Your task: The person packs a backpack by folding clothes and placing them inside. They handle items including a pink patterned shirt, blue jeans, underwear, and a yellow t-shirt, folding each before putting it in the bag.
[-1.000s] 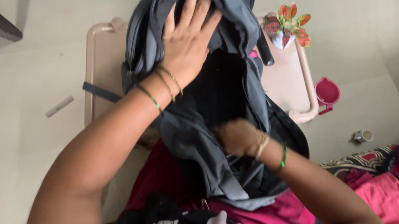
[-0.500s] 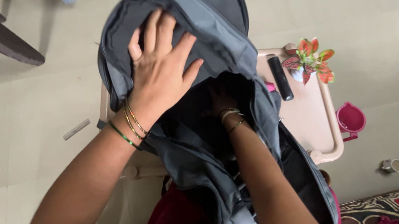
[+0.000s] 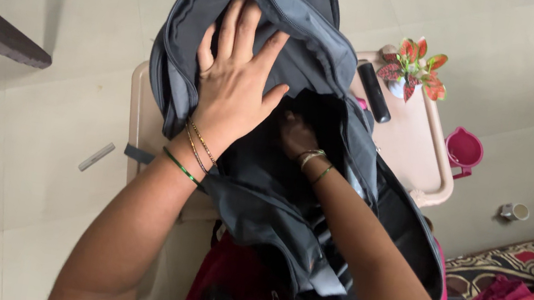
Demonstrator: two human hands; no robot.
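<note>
The left hand is pressing, fingers spread, on the grey backpack at upper centre; the right hand is reaching inside (its grip is hidden). It is better to be holding the opening wide.

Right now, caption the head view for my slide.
Left hand pressed flat on an open grey backpack, right hand reaching inside, over a beige table.

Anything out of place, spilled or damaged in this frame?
Nothing spilled or broken. Small oddities: a pale flat stick lies loose on the floor, and a small cup lies on its side on the floor near the pink jug.
</note>
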